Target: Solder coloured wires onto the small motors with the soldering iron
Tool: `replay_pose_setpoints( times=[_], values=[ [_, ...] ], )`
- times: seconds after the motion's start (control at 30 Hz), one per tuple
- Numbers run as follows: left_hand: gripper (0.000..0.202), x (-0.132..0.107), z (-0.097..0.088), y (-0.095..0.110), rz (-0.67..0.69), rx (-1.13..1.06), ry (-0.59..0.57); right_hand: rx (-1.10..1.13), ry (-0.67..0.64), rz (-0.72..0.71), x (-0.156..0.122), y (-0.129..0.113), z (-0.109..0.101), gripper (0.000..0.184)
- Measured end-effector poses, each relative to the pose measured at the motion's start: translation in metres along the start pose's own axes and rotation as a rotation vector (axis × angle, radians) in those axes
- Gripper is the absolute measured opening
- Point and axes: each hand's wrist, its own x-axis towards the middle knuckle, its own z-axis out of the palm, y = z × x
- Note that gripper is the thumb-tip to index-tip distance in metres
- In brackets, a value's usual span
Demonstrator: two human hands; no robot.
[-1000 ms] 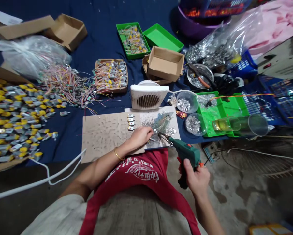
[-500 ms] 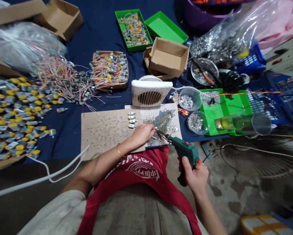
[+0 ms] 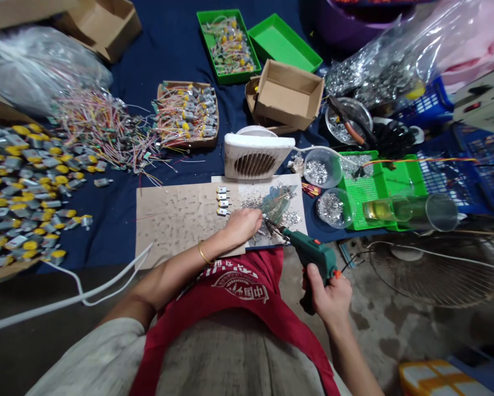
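Note:
My left hand rests on a sheet of worn cardboard, its fingers curled among silvery solder scraps; whether it pinches anything small is hidden. Just left of those fingers, several small metal motors stand in a short row on the board. My right hand grips the handle of a green soldering gun. The gun's thin metal tip reaches to the board right beside my left fingers.
A large heap of yellow-capped motors and tangled colored wires lie left on navy cloth. Ahead stand a white vent fan, cardboard boxes, green trays, and clear bowls of solder bits. A white cable runs lower left.
The whole scene has shifted slightly in view as my head moved. My hands and the soldering gun stay in nearly the same place on the board.

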Motion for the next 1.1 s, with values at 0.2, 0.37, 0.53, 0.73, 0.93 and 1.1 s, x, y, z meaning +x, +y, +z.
replay_pose_setpoints(
  times=[0.2, 0.37, 0.53, 0.73, 0.93, 1.1],
  values=[
    [0.029, -0.001, -0.003, 0.002, 0.003, 0.029, -0.009, -0.031, -0.029, 0.014, 0.001, -0.001, 0.0, 0.056],
    [0.029, -0.001, -0.006, 0.005, -0.003, 0.031, -0.013, -0.045, -0.069, 0.042, -0.001, 0.006, -0.001, 0.054],
    [0.03, -0.001, -0.004, 0.006, -0.009, 0.043, -0.022, -0.068, -0.06, -0.005, 0.001, 0.0, 0.0, 0.048],
    [0.03, 0.0, -0.002, 0.007, -0.02, 0.055, -0.025, -0.082, -0.04, -0.106, 0.001, -0.008, 0.001, 0.039],
    [0.03, 0.0, -0.002, 0.007, -0.005, 0.064, -0.021, -0.113, -0.029, -0.194, 0.001, -0.011, 0.001, 0.028],
    [0.03, 0.0, -0.003, 0.008, -0.009, 0.074, -0.025, -0.107, -0.039, -0.187, 0.004, -0.015, 0.001, 0.031]
  ],
)
